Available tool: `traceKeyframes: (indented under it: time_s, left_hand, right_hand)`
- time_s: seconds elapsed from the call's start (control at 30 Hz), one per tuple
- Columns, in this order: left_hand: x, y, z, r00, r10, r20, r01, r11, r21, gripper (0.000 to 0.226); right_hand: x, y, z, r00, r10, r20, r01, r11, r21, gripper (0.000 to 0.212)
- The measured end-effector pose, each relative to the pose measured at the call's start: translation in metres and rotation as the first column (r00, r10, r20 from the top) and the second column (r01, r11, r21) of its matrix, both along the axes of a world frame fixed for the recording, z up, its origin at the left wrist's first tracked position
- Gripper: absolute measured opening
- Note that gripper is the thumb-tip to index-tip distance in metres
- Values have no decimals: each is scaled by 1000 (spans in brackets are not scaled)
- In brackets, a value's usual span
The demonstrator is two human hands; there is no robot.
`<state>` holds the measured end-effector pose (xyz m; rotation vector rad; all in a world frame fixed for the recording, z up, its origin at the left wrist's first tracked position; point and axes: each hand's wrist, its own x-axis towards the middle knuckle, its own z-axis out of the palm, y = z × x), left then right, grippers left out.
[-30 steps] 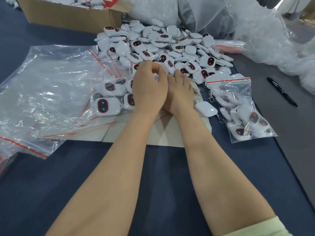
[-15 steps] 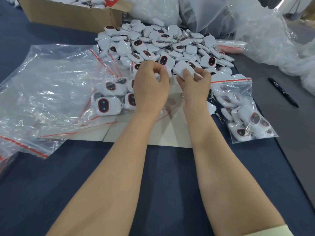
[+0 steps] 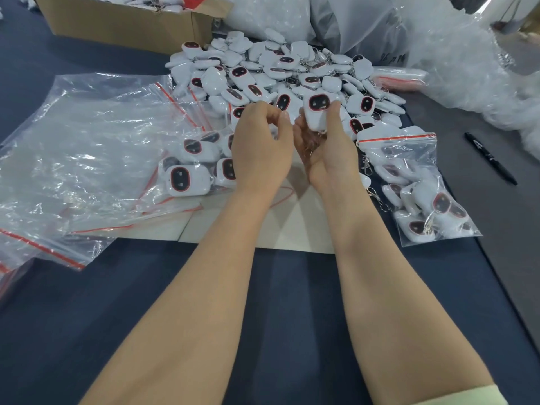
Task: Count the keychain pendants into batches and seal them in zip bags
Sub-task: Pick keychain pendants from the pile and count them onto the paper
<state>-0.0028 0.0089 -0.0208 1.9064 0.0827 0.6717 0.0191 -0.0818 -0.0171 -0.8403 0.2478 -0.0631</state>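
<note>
A heap of white keychain pendants (image 3: 280, 71) with dark red-rimmed faces lies at the back centre of the blue table. My right hand (image 3: 327, 147) is turned palm-up and grips one pendant (image 3: 318, 111), face toward me, its chain hanging into the palm. My left hand (image 3: 260, 147) sits close beside it with curled fingers pinching the mouth of a clear zip bag (image 3: 201, 165) that holds several pendants. A sealed bag of pendants (image 3: 415, 185) lies to the right.
Empty zip bags (image 3: 87, 147) with red strips are spread at the left. A cardboard box (image 3: 131, 21) stands at the back left, bubble wrap (image 3: 455, 59) at the back right. A black marker (image 3: 491, 157) lies at the right. White paper (image 3: 263, 232) lies under my wrists.
My right hand rose from the table, picked a pendant off the heap's near edge and turned palm-up with it. My left hand stayed at the bag mouth.
</note>
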Motion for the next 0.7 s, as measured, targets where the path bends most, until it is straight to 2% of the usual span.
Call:
traceKeyframes:
  time_s: [0.07,0.23,0.37,0.57,0.7]
  left_hand:
    - [0,0,-1,1000,-1,-7,1,1000,5,11]
    - [1,0,-1,1000,-5,-11,5,1000,8,12]
    - [0,-1,-1,1000,-11,-13,12,1000,19,13]
    - [0,-1,0,1000,-12,-13,13,1000,25,9]
    - [0,0,0,1000,-20,-18,20,999,26,9]
  right_hand:
    - [1,0,-1,1000,8,-19,-8,1000,11,38]
    - [2,-1,-3,999,35,-32,-31,994,105,14]
    - [1,-2,-5,998,61,1,-61,997,-49,4]
    - [-1,1,-7,990,81,112,-45,955,-294,5]
    - [-1,2,-7,992,71,106,-38,956,-290,8]
